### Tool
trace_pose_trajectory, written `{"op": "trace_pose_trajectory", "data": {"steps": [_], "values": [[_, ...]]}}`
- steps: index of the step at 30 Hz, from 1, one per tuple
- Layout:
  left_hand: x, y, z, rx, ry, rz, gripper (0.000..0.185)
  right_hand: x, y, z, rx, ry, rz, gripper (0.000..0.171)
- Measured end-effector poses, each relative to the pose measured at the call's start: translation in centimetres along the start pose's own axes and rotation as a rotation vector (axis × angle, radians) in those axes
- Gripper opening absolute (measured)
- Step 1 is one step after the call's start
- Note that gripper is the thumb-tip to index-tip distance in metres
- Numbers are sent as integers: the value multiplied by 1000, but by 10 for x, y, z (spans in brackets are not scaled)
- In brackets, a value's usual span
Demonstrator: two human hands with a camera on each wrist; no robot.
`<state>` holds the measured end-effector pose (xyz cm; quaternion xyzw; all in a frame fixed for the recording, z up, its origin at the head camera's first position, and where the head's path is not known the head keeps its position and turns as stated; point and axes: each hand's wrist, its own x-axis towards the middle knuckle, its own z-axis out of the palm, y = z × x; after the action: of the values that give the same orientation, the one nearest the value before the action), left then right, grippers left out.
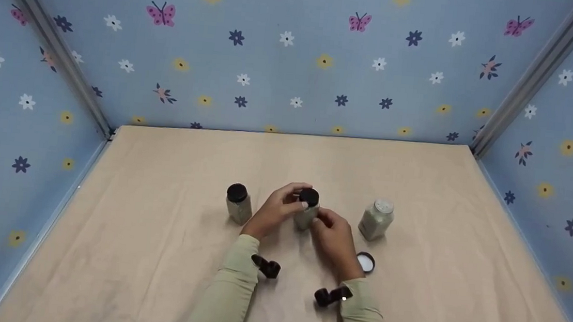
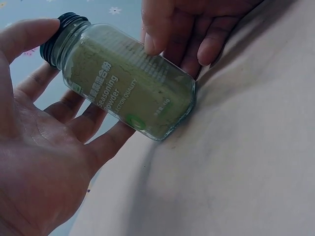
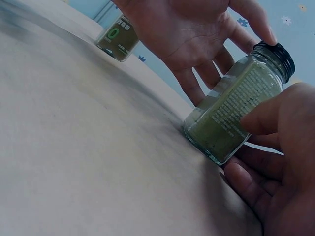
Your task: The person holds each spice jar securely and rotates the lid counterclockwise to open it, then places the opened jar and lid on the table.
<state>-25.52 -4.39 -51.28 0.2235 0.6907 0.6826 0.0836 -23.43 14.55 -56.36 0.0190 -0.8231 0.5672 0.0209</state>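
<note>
A glass jar of green seasoning powder [image 1: 305,215] with a black screw cap [image 1: 309,196] sits mid-table, its base on the beige cloth [image 1: 154,253]. My left hand [image 1: 291,199] curls its thumb and fingers round the cap [image 2: 56,37]. The right hand [image 1: 330,226] grips the jar's body [image 3: 231,115], thumb on the label and fingers behind. In the left wrist view the jar [image 2: 130,83] lies between my left hand [image 2: 39,56] and the right hand's fingers [image 2: 155,42]. The right wrist view shows my right hand [image 3: 246,147] and the left hand [image 3: 197,34] above.
A second capped jar [image 1: 237,204] stands to the left, also seen as the jar [image 3: 115,37] behind. An uncapped jar with a white sifter top [image 1: 377,220] stands right. A loose black cap [image 1: 365,262] lies beside my right wrist. Blue patterned walls [image 1: 294,68] enclose three sides.
</note>
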Motion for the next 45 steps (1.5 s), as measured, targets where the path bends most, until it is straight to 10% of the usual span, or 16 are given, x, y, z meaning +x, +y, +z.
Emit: {"op": "trace_pose_trajectory", "data": {"steps": [16,26,45], "values": [[8,-28,-2,75,25,48,49,1,0,-1,-30,6,-29,31],[-2,7,7,115,69,72,48,2,0,-2,-7,4,-17,30],[-1,5,11,-81,143,54,46,2,-1,-3,-1,0,-31,30]]}}
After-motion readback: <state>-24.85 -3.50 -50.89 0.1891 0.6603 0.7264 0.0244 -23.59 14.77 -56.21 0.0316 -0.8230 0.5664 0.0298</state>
